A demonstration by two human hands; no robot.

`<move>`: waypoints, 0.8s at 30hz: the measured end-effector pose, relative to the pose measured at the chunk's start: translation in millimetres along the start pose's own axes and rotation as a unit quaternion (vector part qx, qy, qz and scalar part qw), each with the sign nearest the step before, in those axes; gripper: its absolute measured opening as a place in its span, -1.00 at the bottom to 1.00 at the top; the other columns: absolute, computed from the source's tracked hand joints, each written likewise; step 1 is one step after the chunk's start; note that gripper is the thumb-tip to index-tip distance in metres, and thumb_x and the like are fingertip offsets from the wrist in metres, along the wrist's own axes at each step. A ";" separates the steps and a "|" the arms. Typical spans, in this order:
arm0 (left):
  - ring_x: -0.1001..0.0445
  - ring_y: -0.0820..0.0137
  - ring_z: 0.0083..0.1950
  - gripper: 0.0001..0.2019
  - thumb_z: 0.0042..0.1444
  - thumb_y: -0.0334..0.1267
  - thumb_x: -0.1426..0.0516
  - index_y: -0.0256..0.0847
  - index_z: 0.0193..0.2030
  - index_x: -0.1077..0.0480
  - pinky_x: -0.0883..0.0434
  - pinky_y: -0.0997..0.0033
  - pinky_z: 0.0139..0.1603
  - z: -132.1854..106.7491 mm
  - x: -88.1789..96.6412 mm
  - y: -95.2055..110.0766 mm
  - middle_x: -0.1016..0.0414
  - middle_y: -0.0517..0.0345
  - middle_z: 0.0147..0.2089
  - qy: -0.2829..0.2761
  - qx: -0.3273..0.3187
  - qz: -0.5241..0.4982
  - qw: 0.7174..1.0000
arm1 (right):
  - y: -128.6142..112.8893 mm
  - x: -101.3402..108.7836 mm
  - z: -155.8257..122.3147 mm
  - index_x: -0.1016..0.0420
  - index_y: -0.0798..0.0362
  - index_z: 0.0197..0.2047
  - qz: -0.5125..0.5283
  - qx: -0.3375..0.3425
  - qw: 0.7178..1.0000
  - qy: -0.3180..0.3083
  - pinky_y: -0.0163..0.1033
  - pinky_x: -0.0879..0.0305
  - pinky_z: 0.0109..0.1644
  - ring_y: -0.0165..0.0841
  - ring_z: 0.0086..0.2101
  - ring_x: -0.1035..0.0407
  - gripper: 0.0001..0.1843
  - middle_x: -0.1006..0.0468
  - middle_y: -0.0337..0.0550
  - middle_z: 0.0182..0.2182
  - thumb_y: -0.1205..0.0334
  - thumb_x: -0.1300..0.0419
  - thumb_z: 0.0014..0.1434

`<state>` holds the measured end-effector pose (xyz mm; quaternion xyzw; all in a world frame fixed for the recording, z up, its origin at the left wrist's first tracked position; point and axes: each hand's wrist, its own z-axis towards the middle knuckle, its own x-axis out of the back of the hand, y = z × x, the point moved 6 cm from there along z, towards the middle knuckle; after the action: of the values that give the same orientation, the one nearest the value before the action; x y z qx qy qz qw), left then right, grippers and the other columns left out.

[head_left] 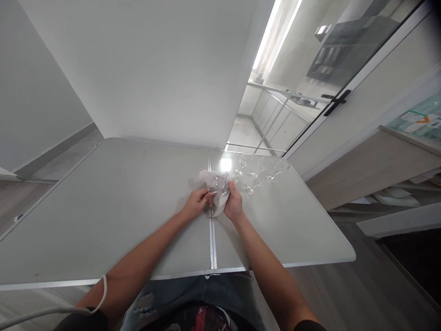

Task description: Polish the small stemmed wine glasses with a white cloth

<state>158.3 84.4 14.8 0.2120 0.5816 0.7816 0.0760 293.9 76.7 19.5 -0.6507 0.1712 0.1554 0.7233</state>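
Observation:
Over the seam of the folding table, a clear stemmed glass (216,183) lies tilted in a white cloth (220,202). My left hand (197,203) pinches the glass at its lower left side, fingers closed; which part of the glass they grip is hard to make out. From the right, my right hand (234,202) is closed round the cloth and presses it against the glass. Some of the glass is hidden by the cloth and fingers.
Several clear stemmed glasses (253,186) stand close together at the table's back right, near my right hand. The table (103,207) meets a white wall (148,69) behind. A glass door with a black handle (337,102) and a wooden shelf (379,165) are at right.

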 end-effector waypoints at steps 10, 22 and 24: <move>-0.49 0.29 -0.44 -0.82 0.12 -0.26 -0.12 -0.24 -0.45 -0.44 -0.37 0.36 -0.36 1.1 15.6 -2.2 -0.51 0.00 -0.49 0.031 -0.058 0.305 0.950 | -31.8 -38.3 -19.0 -0.49 -0.10 0.01 -0.529 0.274 0.774 -0.214 0.26 0.26 0.46 -0.07 0.23 -0.25 -0.77 -0.54 -0.10 0.07 0.13 -0.14 0.32; -0.37 0.40 -0.43 -0.72 0.32 -0.13 -0.05 -0.17 -0.38 -0.41 -0.19 0.41 -0.39 -9.9 19.8 20.4 -0.43 0.10 -0.43 -0.041 -0.178 0.402 0.897 | -12.4 7.8 7.1 -0.33 0.02 -0.44 -0.238 -0.002 0.967 -0.091 -0.28 -0.22 -0.37 -0.39 -0.48 -0.20 -0.52 -0.30 -0.29 -0.54 -0.21 -0.09 0.29; -0.33 0.43 -0.44 -0.69 0.31 -0.09 -0.04 -0.18 -0.39 -0.41 -0.16 0.43 -0.41 -7.2 20.8 17.4 -0.43 0.13 -0.44 -0.016 -0.153 0.361 0.920 | -0.2 9.8 6.7 -0.36 0.02 -0.37 -0.142 -0.040 0.988 -0.034 -0.25 -0.29 -0.37 -0.35 -0.47 -0.26 -0.49 -0.37 -0.25 -0.51 -0.27 -0.07 0.28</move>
<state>138.8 80.3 34.6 0.4053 0.3375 0.8324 -0.1704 303.1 83.4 15.9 -0.6909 0.0460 0.0794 0.7171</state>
